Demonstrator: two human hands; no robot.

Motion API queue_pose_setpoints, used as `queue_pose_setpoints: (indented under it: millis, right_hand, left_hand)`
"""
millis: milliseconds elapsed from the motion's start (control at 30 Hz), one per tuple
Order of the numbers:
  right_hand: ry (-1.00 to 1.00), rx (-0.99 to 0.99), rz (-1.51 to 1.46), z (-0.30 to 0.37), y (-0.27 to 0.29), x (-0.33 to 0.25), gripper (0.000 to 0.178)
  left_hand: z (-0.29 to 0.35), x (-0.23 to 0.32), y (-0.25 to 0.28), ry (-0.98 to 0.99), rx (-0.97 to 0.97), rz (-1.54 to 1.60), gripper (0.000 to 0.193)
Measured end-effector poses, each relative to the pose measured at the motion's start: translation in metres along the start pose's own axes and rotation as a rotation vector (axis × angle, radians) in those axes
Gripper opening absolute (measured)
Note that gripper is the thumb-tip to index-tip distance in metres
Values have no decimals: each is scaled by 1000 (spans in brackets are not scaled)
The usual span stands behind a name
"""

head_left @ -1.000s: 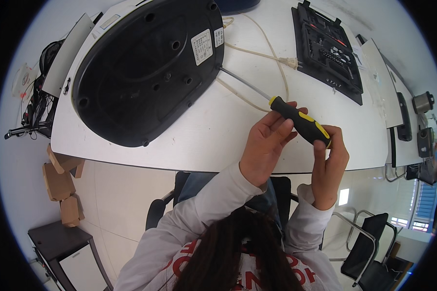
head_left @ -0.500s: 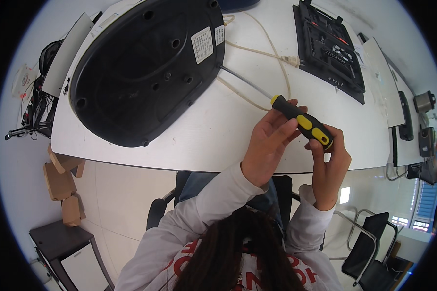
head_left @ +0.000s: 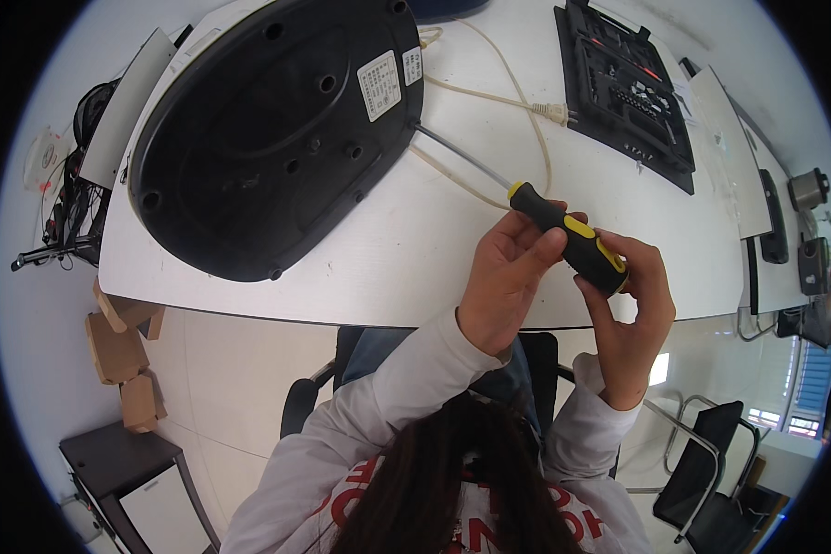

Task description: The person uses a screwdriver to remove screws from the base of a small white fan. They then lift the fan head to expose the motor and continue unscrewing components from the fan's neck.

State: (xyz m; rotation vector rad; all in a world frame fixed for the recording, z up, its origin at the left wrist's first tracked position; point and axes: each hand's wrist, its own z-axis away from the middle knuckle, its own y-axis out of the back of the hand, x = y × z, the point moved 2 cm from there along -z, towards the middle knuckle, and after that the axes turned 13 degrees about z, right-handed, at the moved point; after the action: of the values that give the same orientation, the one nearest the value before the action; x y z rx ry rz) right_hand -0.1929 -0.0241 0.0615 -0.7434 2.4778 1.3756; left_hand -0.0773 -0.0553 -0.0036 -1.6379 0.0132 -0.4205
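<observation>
A black-and-yellow screwdriver [head_left: 577,235] slants across the table, held in both my hands. My left hand [head_left: 506,286] grips the front of its handle between thumb and fingers. Around the rear end of the handle, my right hand [head_left: 639,294] is closed with thumb and fingertips. The metal shaft runs up to the left, and its tip meets the right edge of a black oval plastic base [head_left: 240,175]. This base lies with several round holes and two white labels facing up. Whether the tip sits in a screw is too small to tell.
A black tool case [head_left: 623,102] lies unfolded at the back right, with bits and small tools inside. A beige cord with a plug [head_left: 552,113] loops between it and the base. Cardboard boxes [head_left: 115,346] and a dark cabinet [head_left: 125,462] stand on the floor at left.
The screwdriver handle has turned about its own axis, its yellow patches now facing more to the right. My right-hand fingers have shifted around its end. The view has moved slightly.
</observation>
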Motion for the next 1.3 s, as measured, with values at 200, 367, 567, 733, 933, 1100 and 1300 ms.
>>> queue_pose_setpoints:
  millis: [200,367,567,733,933,1100,1300]
  right_hand:
    - [-124,3,-10,7,-3,5,40]
    - [-149,15,-55,6,-8,7,34]
    - [-177,1,-40,6,-8,9,28]
    - [-196,-13,35,7,-8,11,27]
    - [-203,6,-87,5,-8,12,30]
    - [-173,-33,-83,-3,-2,-7,45]
    - [-87,-35,-1,-1,-1,0,45]
  left_hand:
    - [-2,1,-2,44,-6,12,42]
    - [-2,2,-3,42,-28,15,45]
    - [-2,4,-3,59,-48,37,47]
    - [-2,4,-3,50,-38,17,46]
    - [-2,1,-2,47,-17,-9,47]
    - [-1,2,0,52,25,-31,48]
    - [-2,0,1,29,36,-30,45]
